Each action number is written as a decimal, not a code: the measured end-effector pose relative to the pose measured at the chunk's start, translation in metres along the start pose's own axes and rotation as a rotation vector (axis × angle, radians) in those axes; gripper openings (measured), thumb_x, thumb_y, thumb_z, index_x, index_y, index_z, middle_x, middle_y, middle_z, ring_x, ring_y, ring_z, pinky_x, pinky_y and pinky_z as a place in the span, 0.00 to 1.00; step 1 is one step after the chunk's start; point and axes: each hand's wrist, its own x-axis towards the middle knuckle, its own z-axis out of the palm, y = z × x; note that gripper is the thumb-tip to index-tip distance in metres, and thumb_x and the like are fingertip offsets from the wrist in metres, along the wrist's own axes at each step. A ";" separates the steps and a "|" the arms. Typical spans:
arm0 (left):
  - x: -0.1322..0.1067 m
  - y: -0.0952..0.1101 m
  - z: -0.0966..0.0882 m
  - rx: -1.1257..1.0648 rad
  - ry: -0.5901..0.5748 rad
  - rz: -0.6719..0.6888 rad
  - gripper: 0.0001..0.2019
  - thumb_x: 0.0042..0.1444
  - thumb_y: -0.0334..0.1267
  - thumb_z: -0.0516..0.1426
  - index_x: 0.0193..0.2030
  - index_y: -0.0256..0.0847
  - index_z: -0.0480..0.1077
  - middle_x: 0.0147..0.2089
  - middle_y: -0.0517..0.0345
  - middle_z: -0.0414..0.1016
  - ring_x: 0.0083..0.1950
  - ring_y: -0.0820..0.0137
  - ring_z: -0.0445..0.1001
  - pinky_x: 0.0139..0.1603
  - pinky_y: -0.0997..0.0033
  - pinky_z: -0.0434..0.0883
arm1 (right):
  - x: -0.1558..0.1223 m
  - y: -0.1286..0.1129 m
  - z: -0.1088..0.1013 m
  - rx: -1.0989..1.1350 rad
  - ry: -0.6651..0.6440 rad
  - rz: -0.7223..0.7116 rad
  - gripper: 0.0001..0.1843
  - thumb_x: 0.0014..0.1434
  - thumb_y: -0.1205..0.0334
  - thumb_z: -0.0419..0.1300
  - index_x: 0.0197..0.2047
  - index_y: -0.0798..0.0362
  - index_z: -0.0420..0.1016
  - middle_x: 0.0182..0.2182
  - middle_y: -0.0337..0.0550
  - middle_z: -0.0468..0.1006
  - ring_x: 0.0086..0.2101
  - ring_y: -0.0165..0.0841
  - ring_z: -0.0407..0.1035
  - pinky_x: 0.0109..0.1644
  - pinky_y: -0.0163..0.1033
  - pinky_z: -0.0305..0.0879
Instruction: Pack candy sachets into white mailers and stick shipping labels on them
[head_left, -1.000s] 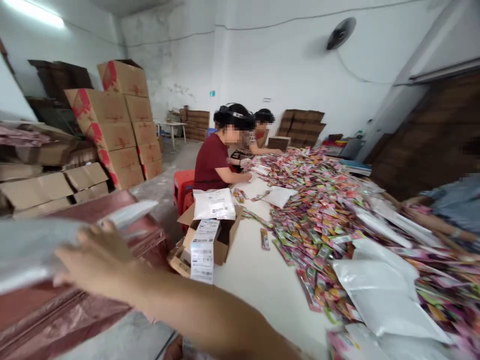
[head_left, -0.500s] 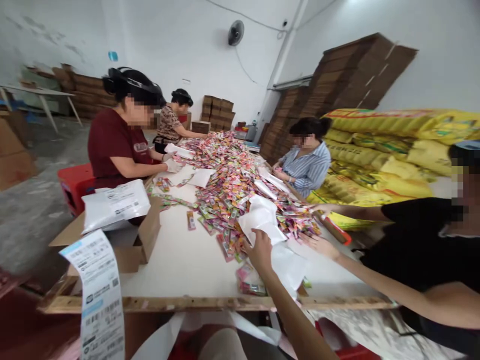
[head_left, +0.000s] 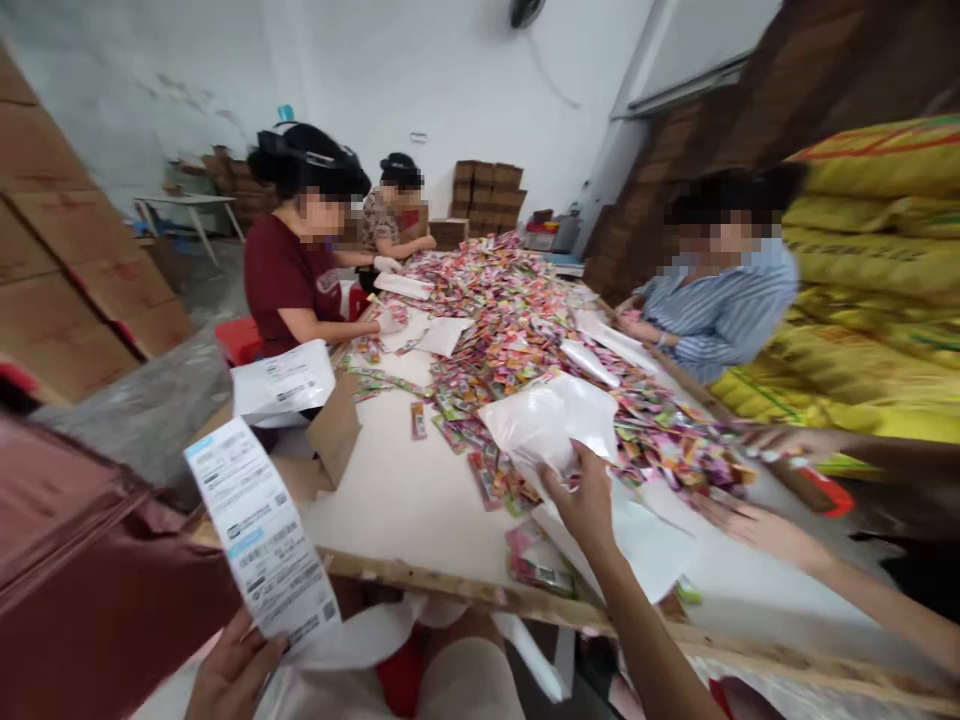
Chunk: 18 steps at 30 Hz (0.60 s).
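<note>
At the lower left of the frame, the left hand [head_left: 232,672] has its fingers clenched on a strip of shipping labels [head_left: 262,540]. In mid-frame, the right hand [head_left: 586,500] grasps a white mailer bag [head_left: 551,420] over the bench [head_left: 397,500], at the edge of the heap of colourful sachets [head_left: 517,310].

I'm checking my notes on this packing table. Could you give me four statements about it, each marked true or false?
1. The left hand holds a strip of printed labels. True.
2. The right hand grips a cardboard box. False: it grips a white bag.
3. A heap of colourful sachets lies on the table. True.
4. Nobody else is at the table. False: others work there, among them a person in a striped shirt.
</note>
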 end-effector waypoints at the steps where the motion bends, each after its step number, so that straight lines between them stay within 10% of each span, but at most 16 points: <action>1: -0.001 0.003 0.002 0.015 -0.016 0.034 0.39 0.38 0.41 0.71 0.59 0.41 0.66 0.44 0.51 0.83 0.49 0.53 0.79 0.46 0.64 0.78 | -0.009 -0.013 0.008 0.066 -0.065 -0.119 0.35 0.56 0.46 0.56 0.61 0.56 0.59 0.54 0.58 0.70 0.54 0.49 0.63 0.58 0.54 0.57; 6: -0.005 0.019 0.012 0.112 -0.048 0.203 0.26 0.46 0.42 0.68 0.53 0.41 0.70 0.46 0.50 0.82 0.51 0.57 0.78 0.47 0.67 0.75 | -0.054 -0.089 0.037 0.111 -0.650 -0.337 0.31 0.49 0.59 0.64 0.57 0.50 0.68 0.56 0.55 0.70 0.57 0.52 0.62 0.62 0.61 0.51; 13: -0.016 0.018 0.020 0.186 -0.135 0.242 0.20 0.52 0.43 0.64 0.52 0.42 0.72 0.51 0.49 0.80 0.52 0.58 0.77 0.51 0.65 0.73 | -0.090 -0.235 0.041 0.810 -0.844 -0.276 0.44 0.53 0.60 0.65 0.68 0.42 0.49 0.54 0.45 0.72 0.49 0.38 0.70 0.53 0.46 0.66; 18: -0.017 0.017 0.012 0.032 -0.096 0.145 0.24 0.46 0.40 0.67 0.52 0.44 0.74 0.50 0.51 0.81 0.53 0.57 0.76 0.53 0.63 0.72 | -0.102 -0.276 0.058 0.968 -0.853 -0.364 0.30 0.57 0.74 0.54 0.61 0.44 0.60 0.39 0.37 0.78 0.39 0.32 0.73 0.45 0.39 0.68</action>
